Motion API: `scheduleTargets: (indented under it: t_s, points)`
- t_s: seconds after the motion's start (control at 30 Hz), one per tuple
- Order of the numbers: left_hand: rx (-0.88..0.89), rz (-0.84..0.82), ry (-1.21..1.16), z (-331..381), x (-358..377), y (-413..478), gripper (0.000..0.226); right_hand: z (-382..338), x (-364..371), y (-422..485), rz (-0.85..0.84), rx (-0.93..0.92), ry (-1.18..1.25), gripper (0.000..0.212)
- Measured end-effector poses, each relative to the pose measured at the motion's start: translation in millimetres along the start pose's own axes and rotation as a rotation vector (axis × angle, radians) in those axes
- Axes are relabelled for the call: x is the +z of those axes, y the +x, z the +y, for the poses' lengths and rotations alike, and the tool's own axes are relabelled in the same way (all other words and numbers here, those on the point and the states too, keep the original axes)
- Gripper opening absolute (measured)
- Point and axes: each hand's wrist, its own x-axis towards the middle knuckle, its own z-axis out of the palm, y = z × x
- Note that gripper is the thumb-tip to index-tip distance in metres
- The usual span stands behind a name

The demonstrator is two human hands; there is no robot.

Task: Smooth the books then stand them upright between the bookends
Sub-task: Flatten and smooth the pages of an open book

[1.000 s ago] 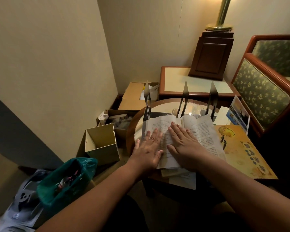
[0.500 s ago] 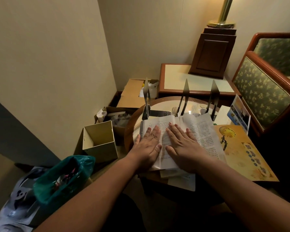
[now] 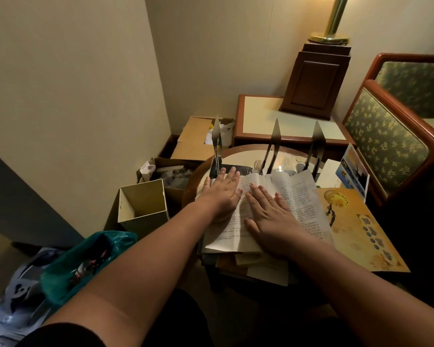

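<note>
An open book (image 3: 296, 201) with printed pages lies flat on a small round table (image 3: 193, 186), on top of other books and papers. My left hand (image 3: 222, 190) presses flat on its left page, fingers reaching the page's far edge. My right hand (image 3: 268, 216) lies flat near the book's middle, fingers spread. Three metal bookends stand upright behind the book: one at the left (image 3: 217, 144), one in the middle (image 3: 273, 144), one at the right (image 3: 316, 144).
An orange booklet (image 3: 356, 226) lies right of the book, with a photo card (image 3: 353, 169) upright behind it. An open cardboard box (image 3: 142, 204) and a teal bag (image 3: 85, 261) sit at the left. A patterned chair (image 3: 391, 144) stands at the right.
My left hand has slid forward up the left page toward the bookends. My right hand has stayed pressed on the book near its middle.
</note>
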Motion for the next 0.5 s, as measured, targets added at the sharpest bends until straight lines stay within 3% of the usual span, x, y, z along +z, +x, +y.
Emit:
scheduleTargets:
  t_s: [0.3, 0.5]
  points:
    - [0.033, 0.127, -0.168, 6.4, 33.9, -57.4, 0.060, 0.7, 5.0, -0.6, 0.034, -0.011, 0.024, 0.065]
    - [0.081, 0.115, -0.165, 17.9, 48.5, -100.2, 0.062, 1.9, 8.5, 1.0, 0.057, -0.007, 0.037, 0.066]
